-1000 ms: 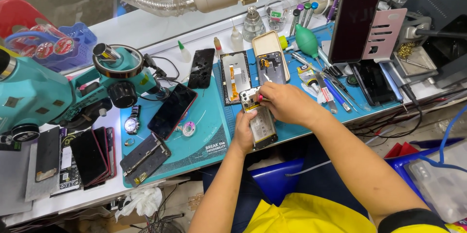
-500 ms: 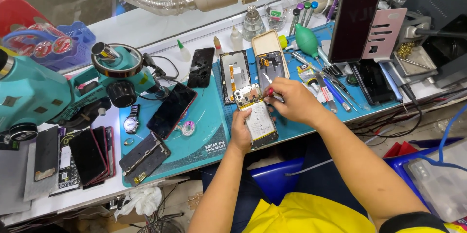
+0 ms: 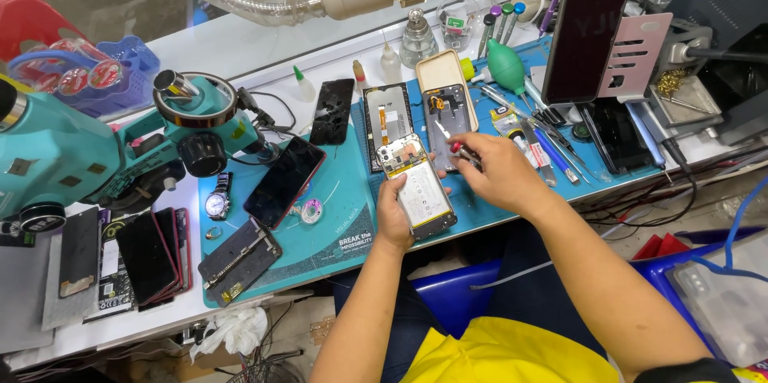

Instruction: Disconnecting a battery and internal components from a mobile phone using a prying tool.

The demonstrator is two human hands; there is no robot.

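An opened smartphone (image 3: 418, 188) with its back removed, white battery showing, lies on the teal work mat (image 3: 336, 215). My left hand (image 3: 394, 215) grips the phone's left edge from below. My right hand (image 3: 498, 173) hovers just right of the phone's top and pinches a small red-tipped tool (image 3: 450, 141) whose metal tip points up-left, over a second opened phone frame (image 3: 453, 115). A detached screen assembly (image 3: 386, 120) lies just behind the held phone.
A teal microscope (image 3: 96, 147) stands at left beside stacked phones (image 3: 148, 255). A black phone (image 3: 284, 179), a watch (image 3: 216, 203), and a clamp jig (image 3: 238, 259) lie on the mat. A phone on a stand (image 3: 582, 43), a green blower (image 3: 506, 67), screwdrivers and bottles crowd the back right.
My right hand has drawn back to the right off the phone's top, now holding the small tool clear. The left hand still holds the phone, which sits slightly lower.
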